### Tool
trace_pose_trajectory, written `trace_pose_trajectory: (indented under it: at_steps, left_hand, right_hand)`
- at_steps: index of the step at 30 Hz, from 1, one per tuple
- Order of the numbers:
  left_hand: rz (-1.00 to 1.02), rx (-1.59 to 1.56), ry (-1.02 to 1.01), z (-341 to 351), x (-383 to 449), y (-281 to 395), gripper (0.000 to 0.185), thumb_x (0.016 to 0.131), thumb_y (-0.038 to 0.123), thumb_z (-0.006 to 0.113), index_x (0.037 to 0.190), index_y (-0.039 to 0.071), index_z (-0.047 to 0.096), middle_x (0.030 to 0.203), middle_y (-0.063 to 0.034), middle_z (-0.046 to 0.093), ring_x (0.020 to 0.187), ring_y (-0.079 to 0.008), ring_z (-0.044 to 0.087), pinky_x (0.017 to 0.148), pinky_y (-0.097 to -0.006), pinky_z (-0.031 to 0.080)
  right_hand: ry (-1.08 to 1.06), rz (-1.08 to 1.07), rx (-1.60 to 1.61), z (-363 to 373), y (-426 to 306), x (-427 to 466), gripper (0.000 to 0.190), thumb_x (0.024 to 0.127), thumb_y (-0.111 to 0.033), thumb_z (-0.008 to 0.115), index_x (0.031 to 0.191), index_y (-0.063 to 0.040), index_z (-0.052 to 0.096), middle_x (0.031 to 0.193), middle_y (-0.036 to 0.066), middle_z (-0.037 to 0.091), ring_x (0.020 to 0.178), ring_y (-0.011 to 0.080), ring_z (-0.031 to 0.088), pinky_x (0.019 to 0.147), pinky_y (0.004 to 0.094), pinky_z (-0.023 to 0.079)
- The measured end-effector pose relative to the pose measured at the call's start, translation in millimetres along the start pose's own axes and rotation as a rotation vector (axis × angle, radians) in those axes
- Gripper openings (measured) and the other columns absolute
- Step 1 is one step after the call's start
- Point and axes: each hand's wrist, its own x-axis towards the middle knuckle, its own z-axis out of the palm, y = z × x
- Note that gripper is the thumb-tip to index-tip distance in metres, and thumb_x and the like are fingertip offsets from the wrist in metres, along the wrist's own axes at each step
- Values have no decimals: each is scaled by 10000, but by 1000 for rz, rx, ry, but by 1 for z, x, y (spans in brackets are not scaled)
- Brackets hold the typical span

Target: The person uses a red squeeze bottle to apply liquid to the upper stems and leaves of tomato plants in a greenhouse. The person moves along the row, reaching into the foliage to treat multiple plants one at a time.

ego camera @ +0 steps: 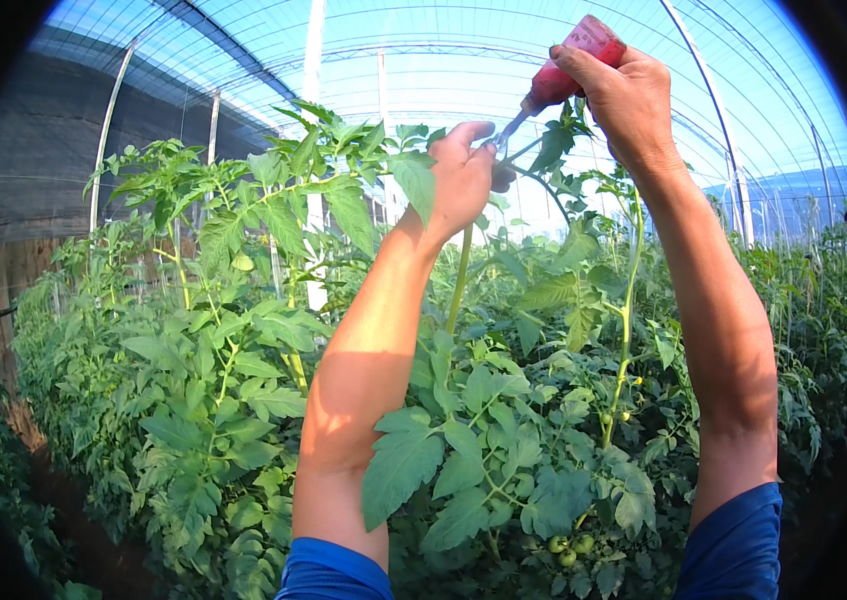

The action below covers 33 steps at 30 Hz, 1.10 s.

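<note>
High above the plants, my right hand (pixel 630 101) grips a plastic squeeze bottle (pixel 575 64) holding red liquid. The bottle bears handwriting and tilts so its narrow nozzle (pixel 515 124) points down and left. My left hand (pixel 465 176) is at the nozzle's tip, its fingers around the upper shoot of a tomato plant (pixel 461 281). A pale blur around the fingertips hides exactly what they pinch. Thin green stems (pixel 543 184) and leaves extend from there to the right. Both forearms reach up in front of me, with a tomato leaf (pixel 402 465) overlapping the left one.
Dense tomato plants (pixel 191 420) fill the rows on both sides. Green tomatoes (pixel 572 547) hang low in front. White posts (pixel 314 187) support a greenhouse roof of clear film (pixel 438 45). Dark shade cloth (pixel 41 142) covers the left wall, above a soil path (pixel 86 525).
</note>
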Motion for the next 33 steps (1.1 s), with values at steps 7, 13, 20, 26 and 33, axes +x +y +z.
trace_pose_trajectory:
  at_steps: [7, 13, 20, 26, 33]
  left_hand:
    - [-17, 43, 85, 0, -8, 12, 265, 952, 144, 541, 1085, -75, 609, 795, -68, 651, 690, -90, 570, 610, -254, 457]
    - [21, 19, 160, 4, -11, 15, 237, 955, 168, 549, 1039, -43, 615, 722, -32, 623, 624, -58, 512, 554, -246, 408]
    - [50, -12, 187, 6, -12, 9, 204, 962, 160, 541, 1007, -28, 607, 658, 18, 574, 563, -36, 448, 497, -250, 347]
    - [82, -10, 191, 7, -13, 7, 182, 964, 130, 532, 1010, -31, 603, 647, 17, 559, 553, -32, 441, 491, -244, 340]
    - [87, 33, 201, 4, -15, 8, 179, 966, 112, 521, 1030, -35, 601, 643, 21, 555, 549, -31, 433, 489, -246, 335]
  right_hand:
    - [62, -43, -70, -1, 1, -2, 228, 854, -206, 748, 896, 17, 727, 779, 69, 704, 676, 86, 605, 633, 227, 468]
    - [103, -120, -77, -5, -1, 0, 229, 849, -215, 768, 910, 3, 733, 751, 39, 683, 647, 60, 564, 600, 210, 440]
    - [53, -177, -50, 0, -13, -10, 235, 859, -219, 765, 918, 6, 730, 780, 69, 718, 701, 87, 644, 649, 215, 494]
    - [11, -192, 137, 6, -20, -12, 154, 864, -122, 711, 811, 23, 709, 732, 93, 724, 644, 105, 667, 612, 240, 543]
    - [25, -224, 85, 8, -24, -15, 167, 872, -123, 707, 806, 31, 704, 727, 100, 724, 650, 118, 681, 625, 242, 554]
